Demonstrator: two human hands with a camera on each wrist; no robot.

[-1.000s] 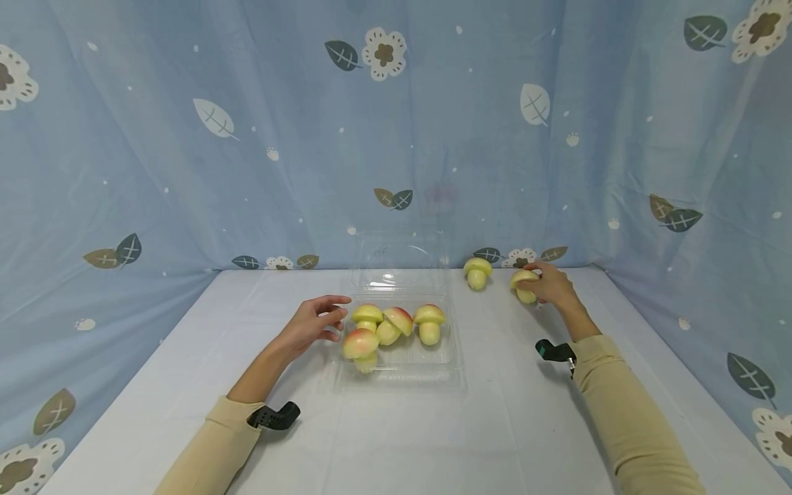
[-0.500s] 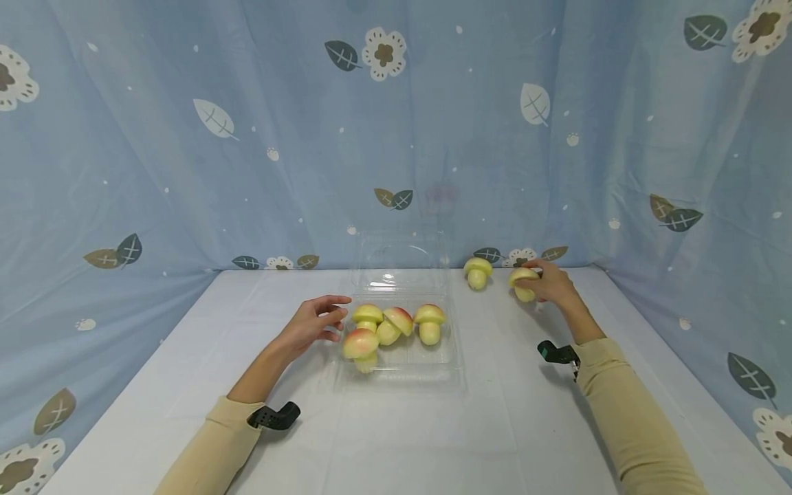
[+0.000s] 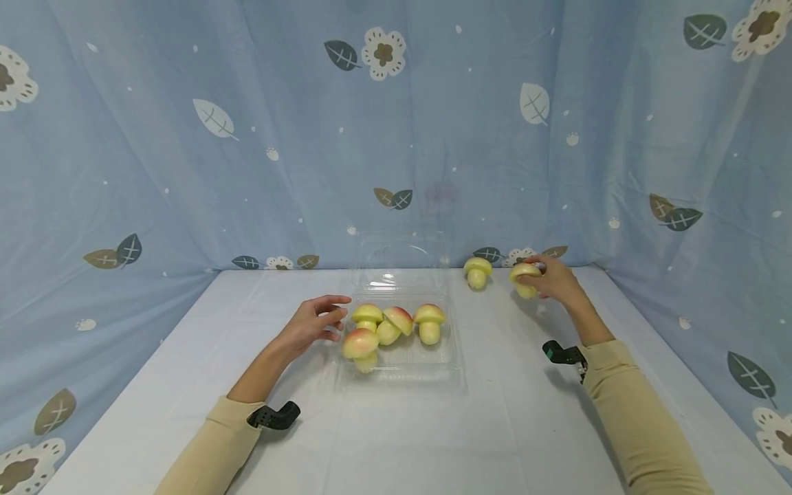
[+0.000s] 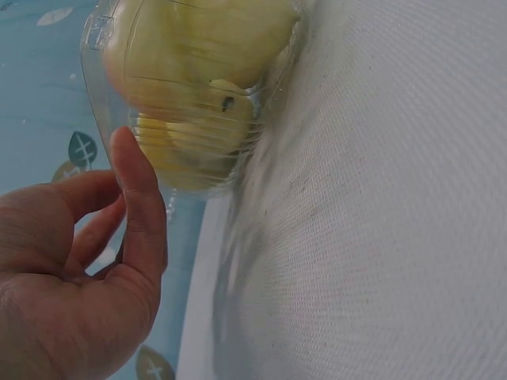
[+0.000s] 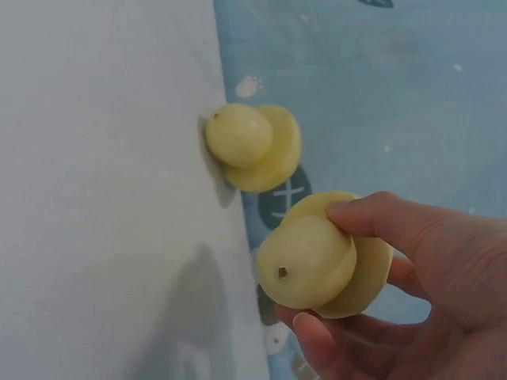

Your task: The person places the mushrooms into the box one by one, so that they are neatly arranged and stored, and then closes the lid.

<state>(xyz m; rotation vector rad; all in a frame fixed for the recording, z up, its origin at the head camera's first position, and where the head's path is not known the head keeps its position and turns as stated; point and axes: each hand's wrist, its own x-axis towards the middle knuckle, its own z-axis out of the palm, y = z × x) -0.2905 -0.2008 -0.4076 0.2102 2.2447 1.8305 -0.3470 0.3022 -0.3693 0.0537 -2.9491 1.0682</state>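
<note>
My right hand (image 3: pixel 557 280) pinches a yellow toy mushroom (image 5: pixel 309 261) between thumb and fingers at the table's back right. Another yellow toy mushroom (image 3: pixel 477 273) lies just left of it near the back edge. In the middle of the table a clear plastic clamshell box (image 3: pixel 433 357) stands with its lid raised. Several yellow mushrooms (image 3: pixel 430 324), some with reddish caps, lie inside it; one red-capped mushroom (image 3: pixel 361 345) sits at the front left corner. My left hand (image 3: pixel 312 321) is at the box's left side, fingers loosely bent, the fingertips right at its wall in the left wrist view.
A white cloth covers the table (image 3: pixel 495 426). Blue curtain (image 3: pixel 284 137) with leaves and flowers surrounds the back and sides. The clear lid (image 3: pixel 399 265) leans up behind the box. A black wrist camera (image 3: pixel 564 354) juts from each sleeve.
My right hand has lifted slightly with the mushroom in its fingers, and the right forearm has shifted a little to the right. The left hand and the box have not moved.
</note>
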